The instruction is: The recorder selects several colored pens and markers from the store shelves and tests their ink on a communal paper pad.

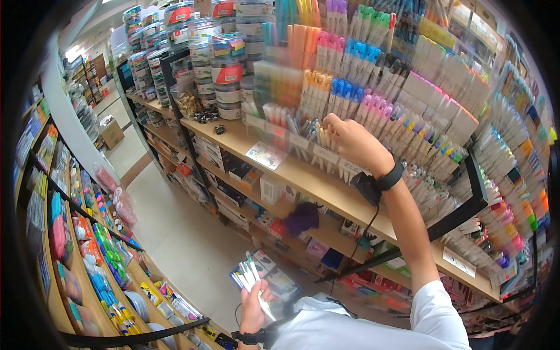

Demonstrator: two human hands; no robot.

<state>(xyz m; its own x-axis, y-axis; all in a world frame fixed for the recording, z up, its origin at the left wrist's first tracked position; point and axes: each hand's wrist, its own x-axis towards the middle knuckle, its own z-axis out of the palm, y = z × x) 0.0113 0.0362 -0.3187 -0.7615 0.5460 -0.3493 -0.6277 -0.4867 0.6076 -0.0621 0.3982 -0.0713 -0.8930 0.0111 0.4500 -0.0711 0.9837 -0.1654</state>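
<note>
My right hand [345, 133] reaches into the front row of a clear pen display rack [299, 141] on the wooden shelf. Its fingertips are at some slim pens [323, 134] there; whether they grip one is hard to see. Lower in the view, my left hand [255, 297] holds a bunch of white pens [247, 275], one with a green tip. Beneath that hand is a blue-edged container [286, 284] with packaged items, partly hidden. Behind the right hand stand rows of blue markers [345, 91] and pink markers [374, 106].
Stacked clear plastic tubs [226, 74] stand on the shelf left of the pens. A printed card [266, 155] lies near the shelf edge. Another stocked shelf [87, 218] lines the left side, across the aisle floor [175, 227]. A black metal frame bar [455, 214] crosses at right.
</note>
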